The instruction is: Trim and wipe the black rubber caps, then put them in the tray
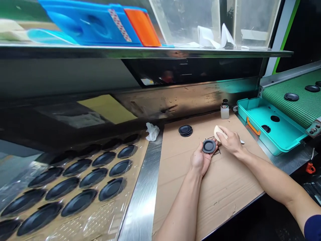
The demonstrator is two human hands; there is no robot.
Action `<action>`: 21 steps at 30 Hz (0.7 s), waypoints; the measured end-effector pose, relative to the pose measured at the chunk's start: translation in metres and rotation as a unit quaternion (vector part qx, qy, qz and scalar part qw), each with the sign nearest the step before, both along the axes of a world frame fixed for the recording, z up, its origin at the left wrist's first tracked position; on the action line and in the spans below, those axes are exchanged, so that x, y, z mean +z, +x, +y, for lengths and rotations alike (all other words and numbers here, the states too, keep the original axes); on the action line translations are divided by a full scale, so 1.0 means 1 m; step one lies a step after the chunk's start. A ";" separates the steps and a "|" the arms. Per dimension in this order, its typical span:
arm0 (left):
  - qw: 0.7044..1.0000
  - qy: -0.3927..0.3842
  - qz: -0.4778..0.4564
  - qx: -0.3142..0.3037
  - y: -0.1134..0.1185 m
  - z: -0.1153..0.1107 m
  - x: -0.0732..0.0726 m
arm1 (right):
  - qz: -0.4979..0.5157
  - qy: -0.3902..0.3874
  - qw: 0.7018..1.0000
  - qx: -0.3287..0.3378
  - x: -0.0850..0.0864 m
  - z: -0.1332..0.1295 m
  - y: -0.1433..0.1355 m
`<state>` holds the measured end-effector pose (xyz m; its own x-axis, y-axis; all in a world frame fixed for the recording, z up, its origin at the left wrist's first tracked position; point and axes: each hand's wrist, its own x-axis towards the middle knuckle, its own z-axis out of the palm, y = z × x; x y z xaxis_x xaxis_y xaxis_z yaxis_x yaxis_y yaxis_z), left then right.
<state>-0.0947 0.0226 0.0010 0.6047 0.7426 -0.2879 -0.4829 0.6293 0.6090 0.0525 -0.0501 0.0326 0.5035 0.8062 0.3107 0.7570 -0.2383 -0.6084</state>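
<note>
My left hand (200, 160) holds a round black part (209, 146) with a raised rim, its face turned up, over the cardboard sheet (185, 187). Close beside it on the right, my right hand (229, 141) is closed on a cream-coloured pad (220, 133). The pad is near the black part's upper right edge, and a small gap shows between them. Behind my hands, a short stack of black discs (185, 130) lies on the cardboard. A small bottle with a dark cap (225, 110) stands upright at the back.
Rows of black discs (94, 177) lie at the left, with a crumpled white tissue (152, 131) nearby. On the right are a turquoise tray (278, 139) holding black parts and a green conveyor (301, 100). A metal shelf (175, 53) crosses above the bench.
</note>
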 end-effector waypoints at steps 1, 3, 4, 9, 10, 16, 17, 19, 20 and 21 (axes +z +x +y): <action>1.000 -0.002 -0.002 0.011 0.001 0.001 -0.001 | 0.002 -0.002 1.000 0.027 0.001 -0.003 -0.002; 1.000 -0.003 -0.009 0.030 0.003 0.002 -0.004 | 0.009 -0.018 0.995 0.093 0.004 -0.007 -0.006; 0.999 0.004 -0.012 0.031 0.003 0.002 -0.006 | 0.016 -0.028 0.991 0.128 0.006 -0.008 -0.008; 0.997 0.080 0.001 0.016 0.008 -0.003 -0.011 | 0.023 -0.045 0.985 0.163 0.013 -0.008 -0.012; 0.996 0.084 0.001 0.018 0.008 -0.003 -0.011 | 0.014 -0.056 0.989 0.137 0.014 -0.008 -0.011; 0.999 0.045 0.001 0.021 0.004 -0.003 -0.005 | 0.080 -0.094 0.963 0.239 0.008 -0.010 -0.013; 0.999 0.030 0.002 0.017 0.003 -0.002 -0.003 | 0.105 -0.071 0.954 0.272 0.006 -0.009 -0.014; 1.000 -0.002 -0.003 0.011 0.002 -0.002 0.001 | 0.124 -0.018 0.955 0.268 0.000 -0.006 -0.016; 1.000 -0.014 -0.006 0.010 0.002 -0.001 0.003 | 0.112 -0.001 0.966 0.231 -0.003 -0.004 -0.015; 1.000 -0.022 -0.008 0.009 0.002 -0.001 0.004 | 0.088 0.002 0.979 0.183 -0.005 -0.002 -0.014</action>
